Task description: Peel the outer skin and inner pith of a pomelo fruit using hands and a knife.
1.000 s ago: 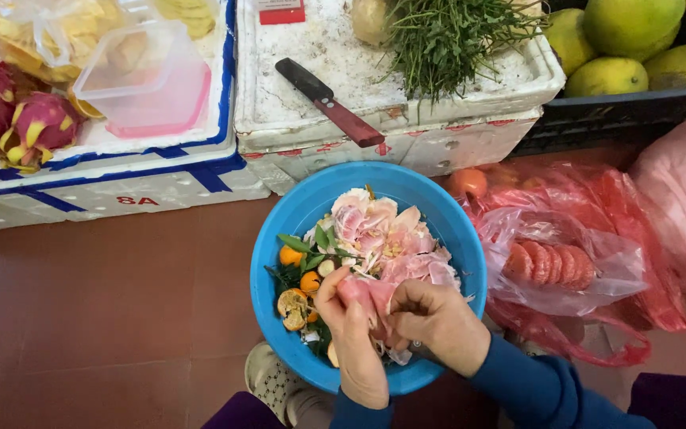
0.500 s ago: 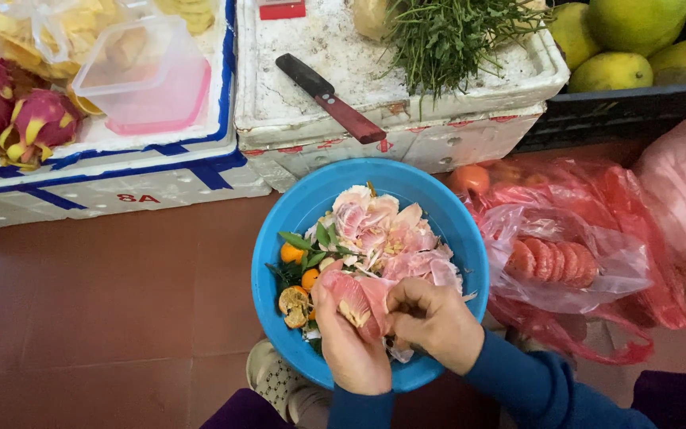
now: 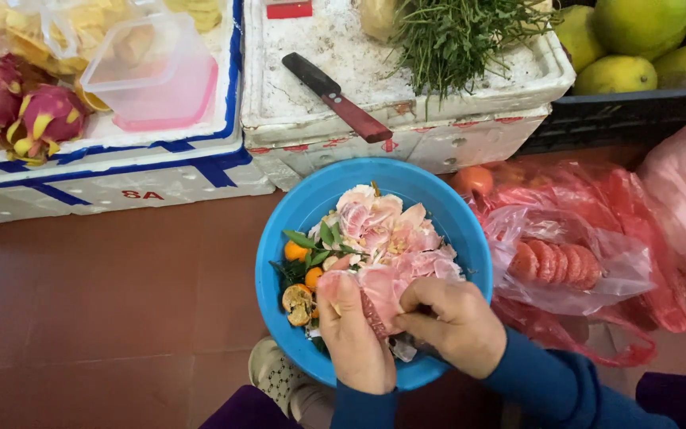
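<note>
Pink fruit peel (image 3: 381, 295) is being gripped by both hands over a round blue bowl (image 3: 305, 208) sitting on the reddish floor. The left hand (image 3: 352, 332) is curling its fingers closed around the piece; the right hand (image 3: 456, 324) is pinching its other side, fingers bent tight. More pink peelings (image 3: 391, 230), small orange fruits (image 3: 296, 251) and green leaves (image 3: 319, 237) are filling the bowl. A red-handled knife (image 3: 339, 97) is lying on a white foam box (image 3: 470, 139) behind.

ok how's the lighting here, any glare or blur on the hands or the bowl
Head view: soft, even light, only faint shadows; mild sheen on the blue bowl rim and the plastic bags; left hand and right hand fairly sharp; slight softness and bending toward the frame edges.
</note>
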